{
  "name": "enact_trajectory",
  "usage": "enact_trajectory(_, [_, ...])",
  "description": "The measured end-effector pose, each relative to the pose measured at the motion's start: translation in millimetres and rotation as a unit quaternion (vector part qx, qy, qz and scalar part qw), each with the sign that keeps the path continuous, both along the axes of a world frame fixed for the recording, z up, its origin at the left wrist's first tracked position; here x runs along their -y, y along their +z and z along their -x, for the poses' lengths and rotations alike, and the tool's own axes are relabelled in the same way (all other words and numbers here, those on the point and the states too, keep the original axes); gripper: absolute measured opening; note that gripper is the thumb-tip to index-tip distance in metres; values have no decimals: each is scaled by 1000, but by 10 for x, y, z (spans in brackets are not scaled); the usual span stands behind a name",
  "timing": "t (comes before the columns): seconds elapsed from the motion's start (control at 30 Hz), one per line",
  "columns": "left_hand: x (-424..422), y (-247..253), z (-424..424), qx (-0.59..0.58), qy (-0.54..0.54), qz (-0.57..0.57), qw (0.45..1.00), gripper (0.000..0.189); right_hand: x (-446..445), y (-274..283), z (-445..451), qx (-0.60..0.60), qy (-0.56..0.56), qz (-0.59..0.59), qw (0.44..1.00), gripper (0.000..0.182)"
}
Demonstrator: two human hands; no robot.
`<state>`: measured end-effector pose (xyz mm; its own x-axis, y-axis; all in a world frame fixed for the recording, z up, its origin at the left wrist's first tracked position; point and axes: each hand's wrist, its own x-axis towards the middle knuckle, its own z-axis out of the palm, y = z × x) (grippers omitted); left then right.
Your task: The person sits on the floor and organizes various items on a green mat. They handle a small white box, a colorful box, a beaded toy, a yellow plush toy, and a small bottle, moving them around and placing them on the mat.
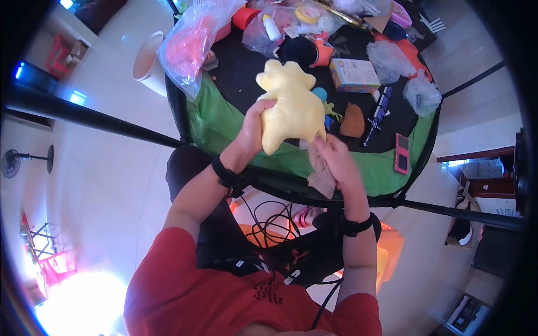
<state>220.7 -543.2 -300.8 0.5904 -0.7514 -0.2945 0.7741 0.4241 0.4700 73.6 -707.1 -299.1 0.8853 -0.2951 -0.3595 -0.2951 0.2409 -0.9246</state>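
A pale yellow plush toy is held up over the near part of a round black surface with a green rim. My left hand grips its left side, the thumb lying on top. At the toy's lower right, my right hand has a beige cloth in its fingers, close against the plush; the fingers are slightly blurred. Just right of the toy lie a blue ball, a small yellow-green figure and a brown plush piece.
A printed box, a purple toy sword and a pink handheld device lie to the right. Plastic bags, a small white bottle and a tape roll crowd the far side. A white bin stands at left.
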Motion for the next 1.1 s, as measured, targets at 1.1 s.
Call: enact_trajectory(1.1, [-36,-689,19,209,-185,-309,909,36,2502,-1323,62,-168,-158,18,973,25])
